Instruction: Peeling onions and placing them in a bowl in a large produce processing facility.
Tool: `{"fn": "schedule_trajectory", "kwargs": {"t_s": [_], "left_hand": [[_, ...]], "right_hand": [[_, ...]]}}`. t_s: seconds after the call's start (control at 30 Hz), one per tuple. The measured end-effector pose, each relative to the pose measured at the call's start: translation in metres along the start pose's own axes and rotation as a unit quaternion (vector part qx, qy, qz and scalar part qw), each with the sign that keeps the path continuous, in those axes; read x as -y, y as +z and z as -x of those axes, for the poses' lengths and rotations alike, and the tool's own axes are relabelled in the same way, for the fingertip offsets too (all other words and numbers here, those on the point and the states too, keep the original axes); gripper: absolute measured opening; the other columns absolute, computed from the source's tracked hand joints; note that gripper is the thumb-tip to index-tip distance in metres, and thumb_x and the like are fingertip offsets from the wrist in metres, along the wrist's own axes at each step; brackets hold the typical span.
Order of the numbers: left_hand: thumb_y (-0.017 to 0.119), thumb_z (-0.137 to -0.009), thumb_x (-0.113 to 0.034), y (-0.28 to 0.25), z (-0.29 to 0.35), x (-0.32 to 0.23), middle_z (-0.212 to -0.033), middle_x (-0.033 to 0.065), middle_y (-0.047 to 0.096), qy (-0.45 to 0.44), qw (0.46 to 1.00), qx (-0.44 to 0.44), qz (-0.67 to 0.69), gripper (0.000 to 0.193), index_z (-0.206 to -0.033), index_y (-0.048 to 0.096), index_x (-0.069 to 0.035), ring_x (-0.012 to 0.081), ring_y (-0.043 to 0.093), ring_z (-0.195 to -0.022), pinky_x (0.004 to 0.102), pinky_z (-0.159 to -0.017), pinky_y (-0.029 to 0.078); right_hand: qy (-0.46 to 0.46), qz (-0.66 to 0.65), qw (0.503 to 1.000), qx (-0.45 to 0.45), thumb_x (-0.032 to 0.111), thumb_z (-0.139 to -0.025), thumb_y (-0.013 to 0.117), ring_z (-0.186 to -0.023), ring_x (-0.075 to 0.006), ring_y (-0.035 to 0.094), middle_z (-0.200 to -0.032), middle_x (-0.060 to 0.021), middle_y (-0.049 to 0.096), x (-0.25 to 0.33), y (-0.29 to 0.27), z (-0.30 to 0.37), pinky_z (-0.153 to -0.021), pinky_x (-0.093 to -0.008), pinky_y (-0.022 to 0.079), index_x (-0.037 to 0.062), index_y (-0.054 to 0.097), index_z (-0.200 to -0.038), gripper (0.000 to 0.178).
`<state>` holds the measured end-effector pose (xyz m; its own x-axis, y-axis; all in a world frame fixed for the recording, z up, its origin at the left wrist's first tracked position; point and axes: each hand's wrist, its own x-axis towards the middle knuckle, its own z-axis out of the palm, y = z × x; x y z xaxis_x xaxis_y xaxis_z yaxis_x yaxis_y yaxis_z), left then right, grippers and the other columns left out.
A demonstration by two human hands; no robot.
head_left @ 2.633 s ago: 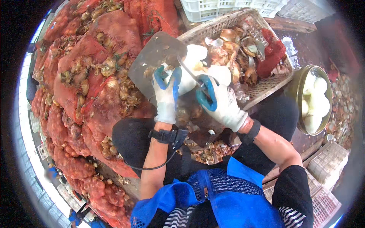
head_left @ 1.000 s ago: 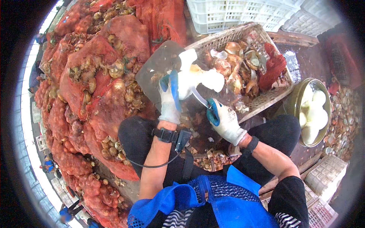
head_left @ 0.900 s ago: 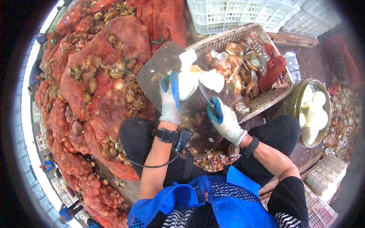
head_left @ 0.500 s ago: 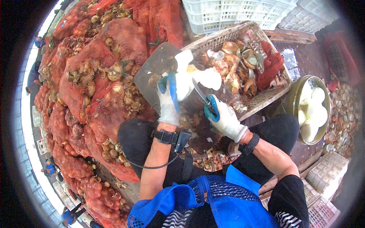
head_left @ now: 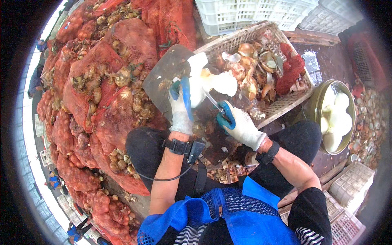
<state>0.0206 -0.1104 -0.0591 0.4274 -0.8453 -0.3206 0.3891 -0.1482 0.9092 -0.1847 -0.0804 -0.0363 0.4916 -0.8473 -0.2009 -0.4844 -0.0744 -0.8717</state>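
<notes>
My left hand [head_left: 181,109], in a white glove with blue palm coating, is closed around a peeled white onion [head_left: 197,94] over a dark board [head_left: 157,86]. My right hand [head_left: 241,125], gloved the same way, grips a small knife [head_left: 213,101]. Its blade points up and left, with the tip at the onion's right side. Glare hides whether the blade cuts into it. More bright white peeled onions [head_left: 226,84] lie just beyond and to the right of the held one, their outlines merging in the glare.
A slatted crate [head_left: 281,109] holds onion skins [head_left: 250,81] and red netting [head_left: 290,71]. At right stands a bucket [head_left: 319,107] of peeled onions [head_left: 337,118]. Red mesh sacks [head_left: 122,45] of onions pile up at left. White crates [head_left: 253,14] are stacked at the back.
The knife has shifted slightly; its tip is a little lower and nearer the held onion. My left hand has hardly moved.
</notes>
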Motion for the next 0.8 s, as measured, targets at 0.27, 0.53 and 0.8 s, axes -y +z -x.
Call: {"fn": "schedule_trajectory", "kwargs": {"t_s": [0.27, 0.53, 0.8], "left_hand": [[0.066, -0.099, -0.03, 0.002, 0.0, -0.001, -0.12, 0.0077, 0.065, -0.018, 0.997, -0.026, -0.075, 0.038, -0.129, 0.057, -0.007, 0.0178, 0.066, -0.104, 0.0329, -0.088, 0.056], [0.067, -0.099, -0.031, 0.004, 0.008, 0.002, -0.114, 0.0024, 0.061, 0.025, 0.991, -0.039, -0.122, 0.039, -0.129, 0.055, -0.008, 0.0113, 0.058, -0.1, 0.0284, -0.084, 0.05], [0.067, -0.099, -0.025, 0.005, 0.005, 0.005, -0.113, 0.0019, 0.06, 0.04, 0.985, -0.039, -0.162, 0.039, -0.131, 0.053, -0.006, 0.0095, 0.056, -0.096, 0.027, -0.082, 0.049]], "right_hand": [[-0.001, -0.077, 0.997, 0.015, 0.02, -0.091, 0.063, -0.074, -0.0384, 0.063, -0.084, -0.0199, 0.063, -0.004, 0.002, -0.001, -0.068, -0.0452, 0.05, 0.0061, 0.054, -0.121, 0.034], [0.07, -0.246, 0.966, 0.046, 0.022, -0.097, 0.063, -0.062, -0.0108, 0.053, -0.077, -0.0029, 0.058, 0.002, -0.017, -0.003, -0.056, -0.03, 0.046, 0.0061, 0.058, -0.112, 0.023], [0.134, -0.309, 0.936, 0.105, 0.028, -0.1, 0.063, -0.057, -0.0054, 0.051, -0.083, 0.0013, 0.059, -0.008, -0.031, -0.011, -0.049, -0.0213, 0.043, 0.0104, 0.06, -0.119, 0.026]]}}
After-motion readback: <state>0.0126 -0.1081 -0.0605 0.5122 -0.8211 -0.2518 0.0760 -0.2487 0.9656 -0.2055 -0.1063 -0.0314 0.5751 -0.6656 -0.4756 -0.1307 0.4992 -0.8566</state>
